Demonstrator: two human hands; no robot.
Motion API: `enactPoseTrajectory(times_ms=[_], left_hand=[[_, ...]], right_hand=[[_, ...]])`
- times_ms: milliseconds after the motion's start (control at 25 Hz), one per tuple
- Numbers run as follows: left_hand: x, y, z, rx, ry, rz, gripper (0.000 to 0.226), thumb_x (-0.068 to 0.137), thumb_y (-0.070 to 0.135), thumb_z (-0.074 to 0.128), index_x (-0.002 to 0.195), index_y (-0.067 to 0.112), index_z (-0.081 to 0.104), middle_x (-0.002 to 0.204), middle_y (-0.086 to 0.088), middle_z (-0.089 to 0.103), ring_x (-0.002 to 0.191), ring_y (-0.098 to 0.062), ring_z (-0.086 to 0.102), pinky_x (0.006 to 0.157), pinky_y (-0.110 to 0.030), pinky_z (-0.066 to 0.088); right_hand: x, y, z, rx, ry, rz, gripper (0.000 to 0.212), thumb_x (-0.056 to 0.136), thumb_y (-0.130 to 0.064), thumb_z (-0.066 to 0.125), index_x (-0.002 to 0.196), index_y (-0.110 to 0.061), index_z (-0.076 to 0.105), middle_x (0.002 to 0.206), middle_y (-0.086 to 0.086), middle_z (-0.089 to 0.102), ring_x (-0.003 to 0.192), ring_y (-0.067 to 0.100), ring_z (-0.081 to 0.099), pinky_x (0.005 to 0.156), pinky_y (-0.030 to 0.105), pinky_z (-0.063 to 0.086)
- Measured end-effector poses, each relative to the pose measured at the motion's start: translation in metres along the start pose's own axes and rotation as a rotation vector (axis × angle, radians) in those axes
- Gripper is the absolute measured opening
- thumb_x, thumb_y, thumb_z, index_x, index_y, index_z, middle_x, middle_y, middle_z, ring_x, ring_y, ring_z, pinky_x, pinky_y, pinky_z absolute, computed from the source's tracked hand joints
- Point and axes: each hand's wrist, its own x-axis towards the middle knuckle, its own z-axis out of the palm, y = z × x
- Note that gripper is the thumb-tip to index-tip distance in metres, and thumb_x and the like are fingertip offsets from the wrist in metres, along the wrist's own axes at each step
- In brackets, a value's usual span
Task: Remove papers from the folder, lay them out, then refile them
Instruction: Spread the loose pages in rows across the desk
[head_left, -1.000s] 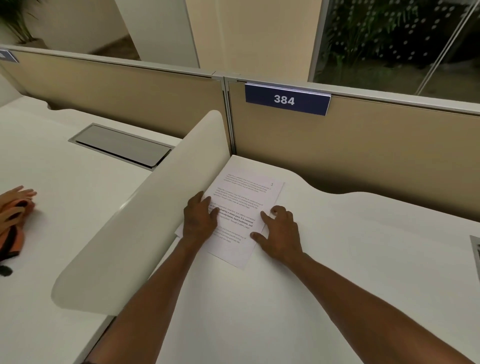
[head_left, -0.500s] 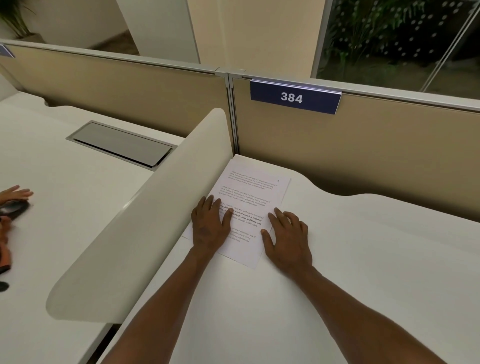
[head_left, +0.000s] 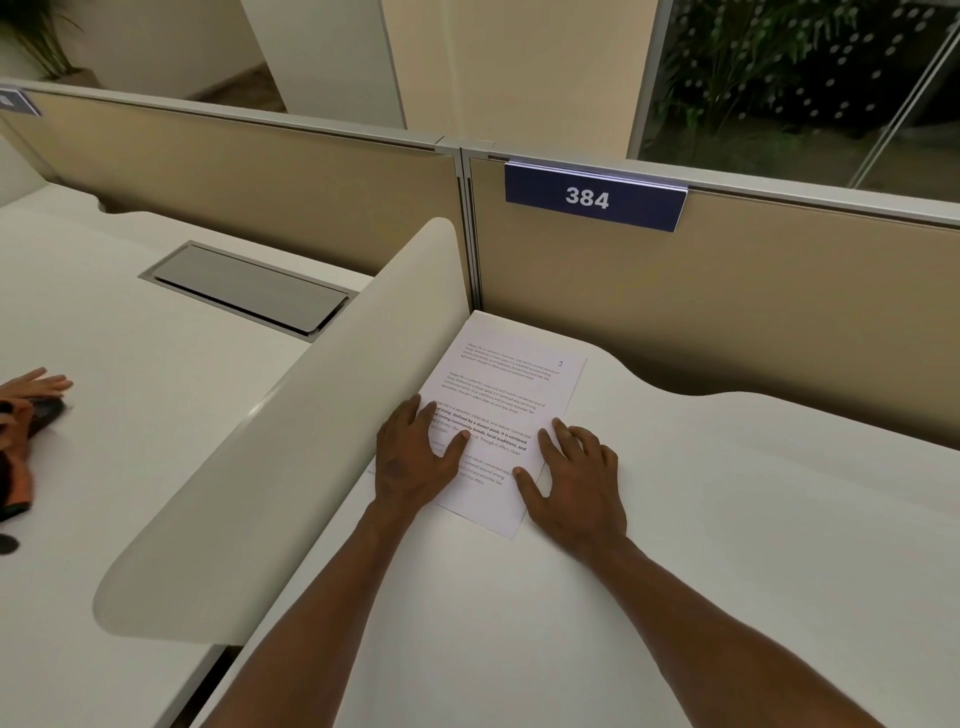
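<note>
Now your left hand (head_left: 415, 457) has flattened on the printed sheet (head_left: 511, 395), fingers straight, while your right hand (head_left: 571, 483) has settled at its right edge, relaxed. That sheet lies on the desk (head_left: 727, 519) against the divider (head_left: 291, 441); laying-out looks underway, no folder visible.

A white worktop (head_left: 727, 519) is bounded at 12 o'clock by tan partition panels (head_left: 753, 312), on which a blue plate numbered 384 (head_left: 592, 197) is mounted. A curved white divider (head_left: 291, 447) is seen at 9 o'clock, foliage behind glass (head_left: 779, 78) at 1 o'clock.
</note>
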Motion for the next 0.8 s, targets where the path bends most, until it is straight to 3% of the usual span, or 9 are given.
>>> enactPoseTrajectory(times_ms=[440,600,800], left_hand=[[0.000,0.002,0.003,0.090,-0.030,0.032,0.082,0.085,0.066,0.049,0.143,0.008,0.048,0.154,-0.015,0.039,0.145,-0.029,0.032,0.119,-0.046,0.026],[-0.004,0.010,-0.013,0.105,-0.050,0.036,0.085,0.086,0.066,0.045,0.148,0.008,0.041,0.158,-0.014,0.033,0.149,-0.029,0.025,0.122,-0.046,0.020],[-0.023,0.031,-0.033,0.103,-0.010,0.084,0.078,0.088,0.060,0.048,0.143,0.005,0.048,0.153,-0.018,0.041,0.147,-0.033,0.030,0.119,-0.051,0.025]], right_hand=[[-0.001,0.000,-0.001,0.021,0.007,-0.005,0.073,0.095,-0.066,0.031,0.147,-0.019,0.048,0.159,0.004,0.039,0.144,0.026,0.033,0.117,0.046,0.027],[-0.004,0.001,-0.007,0.169,0.000,0.017,0.079,0.092,-0.071,0.031,0.153,-0.022,0.040,0.161,0.005,0.035,0.146,0.025,0.034,0.119,0.042,0.023],[-0.024,0.007,-0.033,0.444,-0.051,0.113,0.081,0.088,-0.067,0.045,0.155,-0.022,0.035,0.161,0.001,0.034,0.148,0.019,0.033,0.120,0.034,0.024]])
